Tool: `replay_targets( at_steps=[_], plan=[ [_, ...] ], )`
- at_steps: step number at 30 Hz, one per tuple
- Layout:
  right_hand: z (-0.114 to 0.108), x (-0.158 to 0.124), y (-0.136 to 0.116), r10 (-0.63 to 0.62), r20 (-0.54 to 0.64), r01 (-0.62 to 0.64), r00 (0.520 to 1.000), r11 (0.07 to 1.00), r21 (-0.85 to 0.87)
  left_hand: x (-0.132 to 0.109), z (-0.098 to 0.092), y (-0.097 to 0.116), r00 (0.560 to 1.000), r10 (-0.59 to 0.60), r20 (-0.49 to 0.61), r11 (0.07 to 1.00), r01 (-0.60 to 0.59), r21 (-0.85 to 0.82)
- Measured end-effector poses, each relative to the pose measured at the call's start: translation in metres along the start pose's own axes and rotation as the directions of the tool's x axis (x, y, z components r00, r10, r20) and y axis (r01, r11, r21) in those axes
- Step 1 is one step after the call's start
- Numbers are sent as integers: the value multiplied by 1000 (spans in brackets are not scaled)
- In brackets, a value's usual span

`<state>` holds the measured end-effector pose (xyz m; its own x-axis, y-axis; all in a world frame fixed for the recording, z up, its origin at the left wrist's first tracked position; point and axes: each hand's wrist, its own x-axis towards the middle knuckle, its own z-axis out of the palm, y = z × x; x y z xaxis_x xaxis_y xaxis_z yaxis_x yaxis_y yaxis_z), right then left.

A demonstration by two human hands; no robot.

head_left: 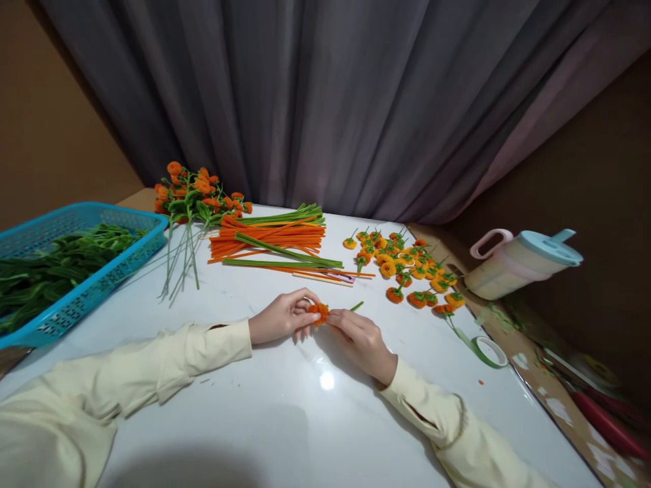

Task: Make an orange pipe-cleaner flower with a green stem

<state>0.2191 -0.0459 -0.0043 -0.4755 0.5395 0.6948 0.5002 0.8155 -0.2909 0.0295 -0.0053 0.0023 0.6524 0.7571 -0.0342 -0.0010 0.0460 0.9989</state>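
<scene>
Between my two hands is a small orange pipe-cleaner flower [319, 313], held over the middle of the white table. My left hand [285, 316] pinches it from the left with thumb and forefinger. From the right, my right hand [359, 337] has its fingers pressed together at the flower's edge; the exact grip is partly hidden. A short green stem [357, 306] shows just beyond the right hand's knuckles. Farther back lie a bundle of orange pipe cleaners [267, 240] and some green pipe cleaners [285, 251].
Finished orange flowers [196, 190] on long stems lie back left, near a blue basket [84, 298] of green leaves. Several yellow and orange flower heads [389, 269] spread at right. Green tape [490, 352] and a tumbler [523, 264] stand near the right edge. A grey curtain [325, 102] hangs behind.
</scene>
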Motion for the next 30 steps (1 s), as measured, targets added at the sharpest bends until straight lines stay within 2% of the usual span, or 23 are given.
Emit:
replay_targets(
  at_steps=[4, 7, 11, 13, 15, 18, 20, 23, 25, 27, 30],
  plan=[
    [-2, -5, 4, -67, 25, 69, 997, 993, -94, 0, 0, 1, 1000, -1, 0, 998, 1, -56],
    [-1, -7, 6, -68, 5, 68, 998, 990, -123, 0, 1, 3, 1000, 4, 4, 997, -3, -83],
    [0, -3, 2, 60, -37, -61, 998, 997, -48, -1, 3, 3, 994, 39, -98, 999, -41, -19],
    [-1, 0, -1, 163, -46, -161, 986, 986, 41, -3, 3, 2, 979, 92, -182, 991, -72, 114],
    [-3, 2, -3, 246, -67, -237, 967, 964, 117, -6, 1, 0, 951, 219, -219, 926, -132, 353],
    [-6, 4, 0, 233, -69, -222, 970, 965, 137, -9, -3, 0, 905, 413, -102, 688, -236, 687],
    [-5, 5, 4, 151, -14, -148, 988, 983, 106, -10, -6, 0, 897, 442, -12, 576, -274, 770],
    [-2, 7, 10, 65, 80, -72, 995, 993, 92, -11, -8, 1, 904, 424, 49, 529, -291, 797],
    [0, 8, 12, 56, 117, -69, 992, 991, 115, -11, -8, 2, 911, 408, 55, 533, -287, 796],
    [0, 8, 12, 65, 117, -81, 991, 986, 145, -11, -7, 3, 919, 393, 28, 598, -279, 752],
    [-5, 9, 11, 96, 56, -105, 994, 975, 195, -8, -7, 5, 949, 314, -33, 835, -260, 485]
  ],
)
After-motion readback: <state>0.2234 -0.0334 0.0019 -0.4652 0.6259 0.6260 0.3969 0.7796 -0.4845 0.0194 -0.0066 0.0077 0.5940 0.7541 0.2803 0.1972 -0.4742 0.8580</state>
